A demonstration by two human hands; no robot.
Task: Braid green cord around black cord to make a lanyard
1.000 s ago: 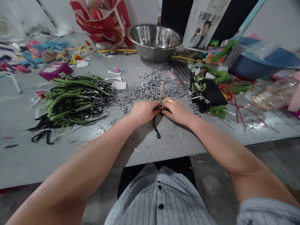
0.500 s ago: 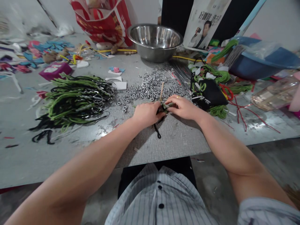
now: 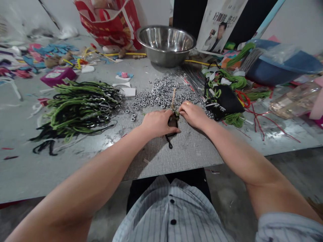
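My left hand (image 3: 157, 122) rests on the table, its thumb and fingers curved around a small dark brown piece (image 3: 173, 125) that is mostly hidden. A thin wooden stick (image 3: 173, 97) stands upright just beyond the fingertips. Green and black cord (image 3: 176, 114) lies between my two hands, and a black cord loop (image 3: 170, 144) sticks out below my left thumb. My right hand (image 3: 193, 114), with a ring on one finger, has its fingertips pinched together at the right side of the cord. Small silver metal rings (image 3: 161, 91) lie heaped just beyond both hands.
A bundle of green and black cords (image 3: 80, 107) lies at left. Behind the rings stands a steel bowl (image 3: 166, 55). To the right are thin metal wires (image 3: 193, 80), a black pouch (image 3: 229, 101), red cords (image 3: 264, 116) and a blue basin (image 3: 267, 72). The table's front edge is near my body.
My left thumb has moved away from the fingers, showing the brown piece. My right fingers have drawn together at the cord. The view has shifted slightly.
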